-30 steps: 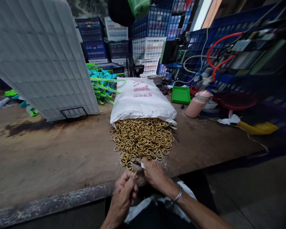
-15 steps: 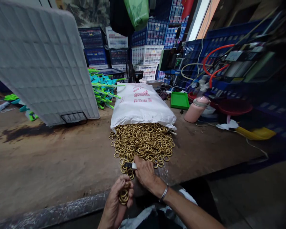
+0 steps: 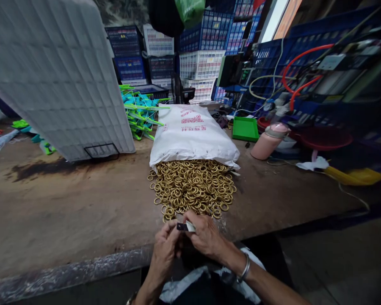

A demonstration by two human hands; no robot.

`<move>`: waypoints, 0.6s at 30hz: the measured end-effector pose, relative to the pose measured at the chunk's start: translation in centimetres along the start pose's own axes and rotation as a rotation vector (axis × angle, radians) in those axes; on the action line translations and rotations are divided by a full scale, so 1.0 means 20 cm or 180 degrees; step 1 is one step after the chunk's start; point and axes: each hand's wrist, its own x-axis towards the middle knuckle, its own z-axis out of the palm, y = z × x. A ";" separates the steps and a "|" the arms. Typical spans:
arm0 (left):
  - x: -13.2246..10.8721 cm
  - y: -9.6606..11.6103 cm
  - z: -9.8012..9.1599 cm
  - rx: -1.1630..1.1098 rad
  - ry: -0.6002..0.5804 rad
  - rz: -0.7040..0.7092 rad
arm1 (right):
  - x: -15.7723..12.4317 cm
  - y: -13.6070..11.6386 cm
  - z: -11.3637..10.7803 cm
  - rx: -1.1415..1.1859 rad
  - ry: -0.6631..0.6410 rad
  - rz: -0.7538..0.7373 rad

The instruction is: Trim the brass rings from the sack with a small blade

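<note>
In front of me a heap of gold-coloured metal rings (image 3: pixel 193 186) spills from the mouth of a white sack (image 3: pixel 193 135) onto the table. My right hand (image 3: pixel 206 237) is closed on a small tool (image 3: pixel 184 227) with a dark flat end and a pale wrapped part; its exact kind is unclear. Close beside the tool's dark tip is my left hand (image 3: pixel 165 245), its fingers curled and pinched together. The rings seen in that palm a moment ago are now mostly hidden by the fingers. Both hands hover at the table's near edge, just short of the heap.
A tall grey padded panel (image 3: pixel 63 84) stands on the left, with green and turquoise plastic parts (image 3: pixel 139 112) behind it. To the right are a green tray (image 3: pixel 245 128), a pink bottle (image 3: pixel 269 142) and a yellow object (image 3: pixel 352 176). Stacked crates (image 3: pixel 201 63) rise at the back.
My right hand has drawn back from the ring heap with the tool. My left hand has risen and turned, bringing its fingers to the tool's tip and covering the rings it holds.
</note>
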 end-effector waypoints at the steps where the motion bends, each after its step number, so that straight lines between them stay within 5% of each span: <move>1: 0.00 -0.01 0.00 0.0124 -0.0018 0.0025 | 0.00 -0.01 0.00 0.0184 0.0020 0.0051; 10: 0.00 -0.01 0.04 0.0823 0.0302 0.0413 | -0.01 0.01 0.03 0.1945 -0.0165 0.1029; 18: -0.05 0.02 0.05 0.0447 -0.0176 -0.0106 | -0.02 0.03 0.05 0.1649 0.0068 0.1055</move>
